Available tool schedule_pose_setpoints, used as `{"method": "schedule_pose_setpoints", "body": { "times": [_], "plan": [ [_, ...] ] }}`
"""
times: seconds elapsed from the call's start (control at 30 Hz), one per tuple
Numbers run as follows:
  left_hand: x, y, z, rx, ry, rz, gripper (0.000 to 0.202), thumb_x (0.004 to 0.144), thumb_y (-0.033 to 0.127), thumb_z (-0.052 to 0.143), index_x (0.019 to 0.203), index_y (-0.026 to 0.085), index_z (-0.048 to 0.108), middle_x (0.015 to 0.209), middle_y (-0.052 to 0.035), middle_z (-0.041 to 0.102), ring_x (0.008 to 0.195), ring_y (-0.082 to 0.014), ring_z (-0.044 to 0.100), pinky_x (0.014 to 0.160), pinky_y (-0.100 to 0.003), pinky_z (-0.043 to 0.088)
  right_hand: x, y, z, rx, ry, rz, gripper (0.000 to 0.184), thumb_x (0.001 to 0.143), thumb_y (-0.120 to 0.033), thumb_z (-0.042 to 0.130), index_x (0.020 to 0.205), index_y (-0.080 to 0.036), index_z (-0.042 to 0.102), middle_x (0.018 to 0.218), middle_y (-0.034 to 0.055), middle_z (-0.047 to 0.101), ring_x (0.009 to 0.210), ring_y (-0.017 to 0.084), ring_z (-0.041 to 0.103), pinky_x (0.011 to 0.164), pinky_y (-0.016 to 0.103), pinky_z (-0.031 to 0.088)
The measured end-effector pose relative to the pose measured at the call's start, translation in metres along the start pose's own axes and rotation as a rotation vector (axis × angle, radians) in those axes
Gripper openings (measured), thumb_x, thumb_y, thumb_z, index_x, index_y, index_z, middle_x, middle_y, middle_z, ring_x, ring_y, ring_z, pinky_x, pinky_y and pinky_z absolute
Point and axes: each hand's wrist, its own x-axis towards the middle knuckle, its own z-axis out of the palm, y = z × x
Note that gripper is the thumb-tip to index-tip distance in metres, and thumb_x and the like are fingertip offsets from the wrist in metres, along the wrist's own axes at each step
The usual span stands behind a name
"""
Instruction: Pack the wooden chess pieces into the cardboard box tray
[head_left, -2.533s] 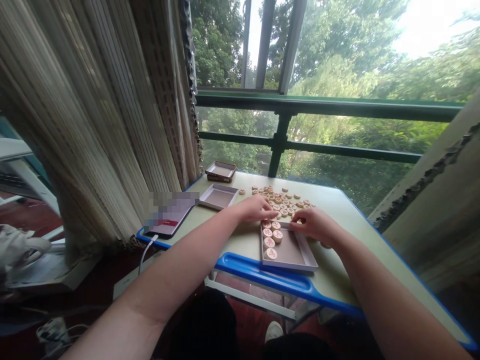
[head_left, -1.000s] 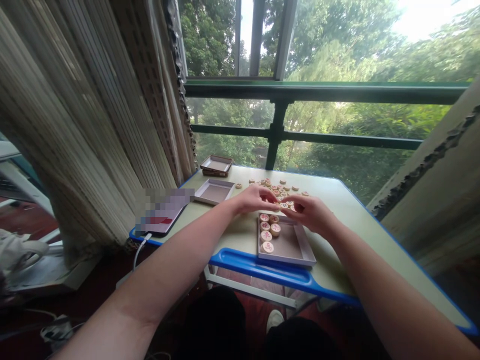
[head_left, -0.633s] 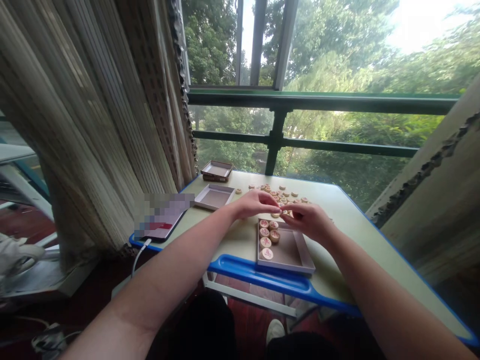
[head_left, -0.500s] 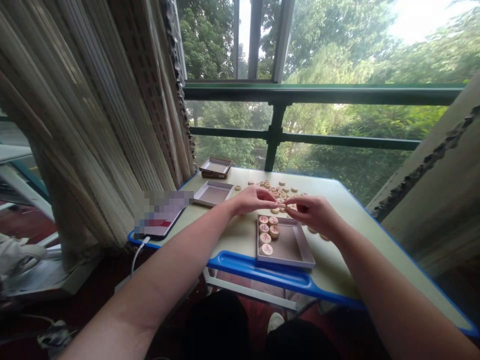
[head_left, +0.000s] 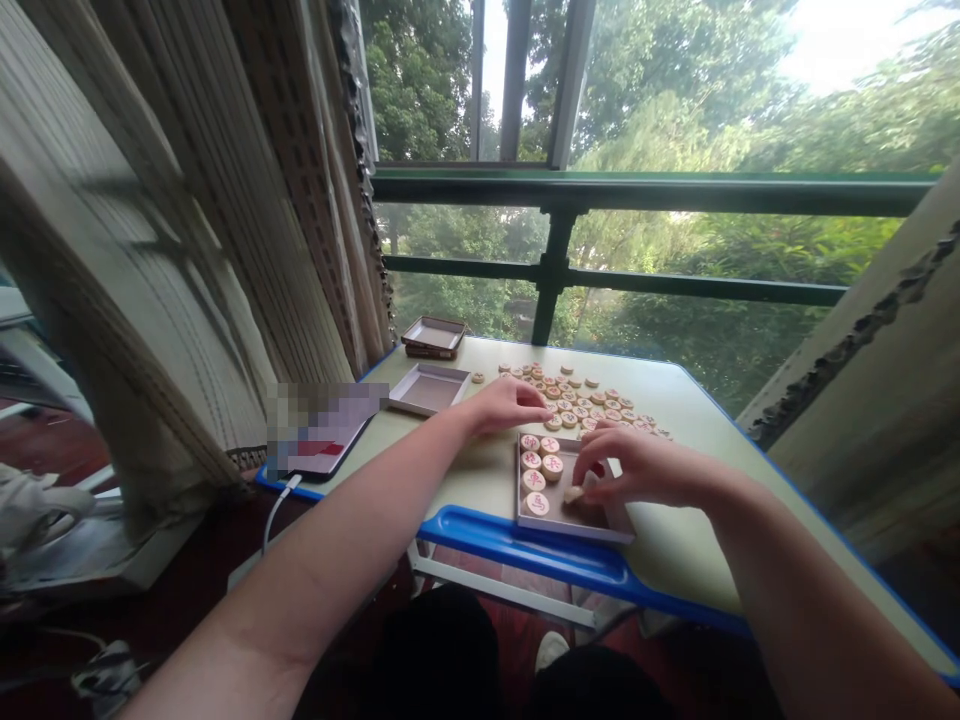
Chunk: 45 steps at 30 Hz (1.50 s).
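Note:
My right hand [head_left: 637, 465] is over the right side of a shallow box tray [head_left: 574, 527]. Thumb and fingers pinch a round wooden Chinese chess piece [head_left: 574, 495], tilted, low inside the tray. Along the tray's left side, several pieces lie face up in two columns, among them a piece with a red character [head_left: 535, 504] at the near end. My left hand [head_left: 510, 403] hovers at the near left edge of the loose pieces [head_left: 581, 411], thumb and fingers slightly apart. Its fingertips are close to one piece [head_left: 553, 422]; whether they touch it I cannot tell.
An open shallow tray [head_left: 429, 389] lies on the table [head_left: 705, 530] left of the pieces, with a stacked box [head_left: 433, 337] behind it. A tablet-like device [head_left: 337, 440] with a white cable [head_left: 276, 510] rests at the left edge. Curtains and a railed window [head_left: 555, 250] surround the table.
The hands, together over the tray's far edge before, have parted. My right hand has brought a piece down into the tray; my left hand has stayed near the loose pieces.

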Motion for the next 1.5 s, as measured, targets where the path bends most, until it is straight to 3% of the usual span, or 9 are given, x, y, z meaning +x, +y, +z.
{"method": "schedule_pose_setpoints", "body": {
  "times": [0.1,0.3,0.4,0.7,0.87,1.03,1.17,1.37,1.5],
  "plan": [
    [0.000,0.000,0.000,0.013,-0.017,0.018,0.029,0.068,0.038,0.065,0.082,0.013,0.069,0.079,-0.0046,0.069,0.073,-0.0132,0.060,0.065,-0.022,0.044,0.000,-0.003,0.002,-0.071,0.011,-0.031,0.016,0.069,-0.029,0.066,0.082,-0.022,0.071,0.082,0.0036,0.060,0.084,0.018,0.051,0.077,0.029,0.039],
    [-0.001,-0.002,0.000,0.043,0.048,0.006,0.027,0.067,0.036,0.065,0.080,0.013,0.069,0.075,-0.0033,0.068,0.068,-0.0119,0.058,0.060,-0.020,0.042,-0.003,-0.010,0.005,-0.090,0.036,-0.052,0.020,0.073,-0.036,0.062,0.076,-0.018,0.069,0.075,0.0045,0.061,0.076,0.017,0.052,0.069,0.027,0.041],
    [0.001,-0.006,0.001,0.033,0.050,0.002,0.028,0.066,0.037,0.065,0.079,0.013,0.069,0.075,-0.0032,0.069,0.069,-0.0122,0.059,0.060,-0.020,0.043,-0.001,-0.007,0.007,-0.059,0.074,-0.097,0.014,0.073,-0.029,0.062,0.078,-0.018,0.068,0.078,0.0038,0.063,0.075,0.016,0.054,0.070,0.027,0.041],
    [0.003,-0.011,0.000,0.083,0.042,-0.001,0.028,0.066,0.037,0.064,0.078,0.013,0.069,0.074,-0.0035,0.068,0.068,-0.0127,0.058,0.060,-0.021,0.042,-0.001,-0.006,0.011,-0.120,0.027,0.044,0.022,0.065,-0.012,0.059,0.083,-0.021,0.069,0.074,0.0011,0.058,0.068,0.013,0.051,0.061,0.022,0.037],
    [0.003,-0.013,0.000,0.115,0.057,0.011,0.026,0.066,0.035,0.062,0.078,0.013,0.069,0.074,-0.0029,0.068,0.068,-0.0126,0.058,0.060,-0.022,0.041,-0.005,-0.007,0.003,-0.102,0.012,0.126,0.019,0.066,-0.026,0.064,0.083,-0.019,0.068,0.077,0.0035,0.060,0.068,0.014,0.052,0.061,0.023,0.038],
    [0.002,-0.011,-0.001,0.187,0.019,0.016,0.028,0.066,0.037,0.061,0.079,0.014,0.070,0.073,-0.0028,0.067,0.067,-0.0129,0.056,0.059,-0.022,0.040,-0.002,-0.007,0.006,-0.066,-0.038,0.165,0.039,0.068,-0.054,0.061,0.075,-0.017,0.069,0.069,0.0038,0.060,0.061,0.013,0.050,0.054,0.023,0.035],
    [0.001,-0.008,0.000,0.210,0.021,0.010,0.027,0.067,0.035,0.059,0.078,0.014,0.070,0.070,-0.0017,0.066,0.064,-0.0120,0.054,0.057,-0.021,0.038,0.000,-0.009,0.011,-0.088,-0.065,0.176,0.035,0.069,-0.051,0.061,0.071,-0.016,0.068,0.062,0.0017,0.060,0.053,0.010,0.046,0.049,0.022,0.030],
    [-0.001,-0.008,0.000,0.233,0.030,0.008,0.029,0.068,0.039,0.057,0.075,0.013,0.068,0.065,-0.0005,0.063,0.059,-0.0107,0.051,0.054,-0.021,0.035,-0.006,-0.010,0.006,-0.057,-0.054,0.093,0.024,0.072,-0.036,0.060,0.088,-0.020,0.069,0.067,0.0007,0.059,0.059,0.011,0.049,0.054,0.021,0.033],
    [0.001,-0.010,0.000,0.245,0.031,0.013,0.029,0.069,0.039,0.056,0.073,0.013,0.068,0.063,0.0001,0.062,0.059,-0.0105,0.050,0.053,-0.021,0.035,-0.006,-0.009,0.006,-0.100,-0.027,0.148,0.029,0.068,-0.044,0.064,0.081,-0.019,0.069,0.065,0.0010,0.057,0.058,0.011,0.048,0.052,0.021,0.031]
  ]
}}
